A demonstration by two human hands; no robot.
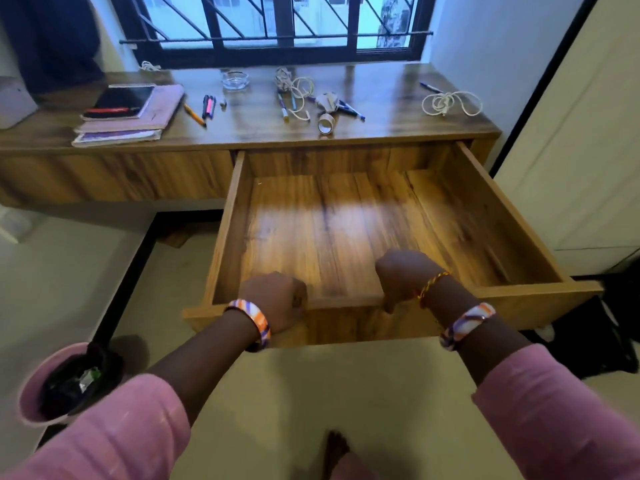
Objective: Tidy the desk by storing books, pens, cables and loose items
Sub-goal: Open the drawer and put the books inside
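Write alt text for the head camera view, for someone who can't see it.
Both hands, left hand and right hand, grip the front edge of an open wooden drawer with nothing visible inside. Behind it, the desk holds a stack of books, pens, a coiled cable and a tape roll.

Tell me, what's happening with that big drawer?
A person grips the front edge of the open drawer with the left hand and the right hand. Nothing shows inside it. On the desk above, the books, pens, a tape roll and coiled cables wait to be put away.
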